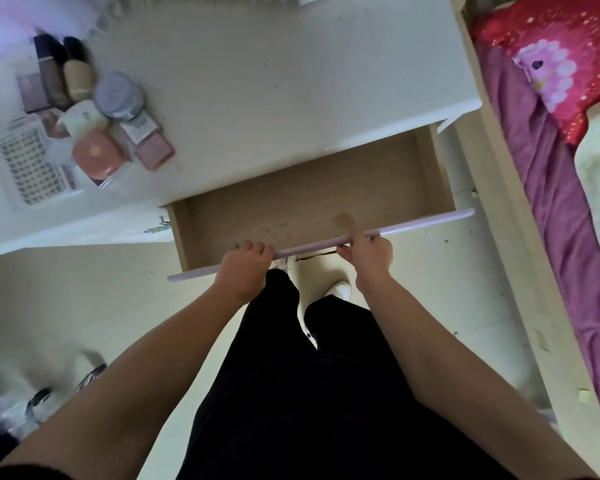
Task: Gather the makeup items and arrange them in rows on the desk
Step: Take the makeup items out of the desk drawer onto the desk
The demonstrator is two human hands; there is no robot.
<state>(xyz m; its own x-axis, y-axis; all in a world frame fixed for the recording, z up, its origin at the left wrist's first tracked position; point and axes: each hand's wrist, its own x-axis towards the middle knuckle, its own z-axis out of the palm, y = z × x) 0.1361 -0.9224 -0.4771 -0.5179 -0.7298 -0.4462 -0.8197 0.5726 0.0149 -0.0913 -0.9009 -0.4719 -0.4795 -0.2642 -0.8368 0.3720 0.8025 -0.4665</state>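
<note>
Hands grip the drawer front (pixel 413 226): the left hand (pixel 242 268) and the right hand (pixel 369 256) are both closed around its lilac edge. The drawer stands open. Makeup items (pixel 94 112) lie clustered on the white desk (pixel 291 81), far left.

Makeup items (pixel 84 112) clustered on desk (pixel 274 81)

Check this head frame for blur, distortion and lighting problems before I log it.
Head view: motion blur smears the makeup items at the desk's left and the floor clutter at lower left; the drawer and both hands, left hand and right hand, read fairly sharp. Wide-angle bending curves the desk edges. Lighting is soft and dim, no glare; the dark trousers lose detail.
</note>
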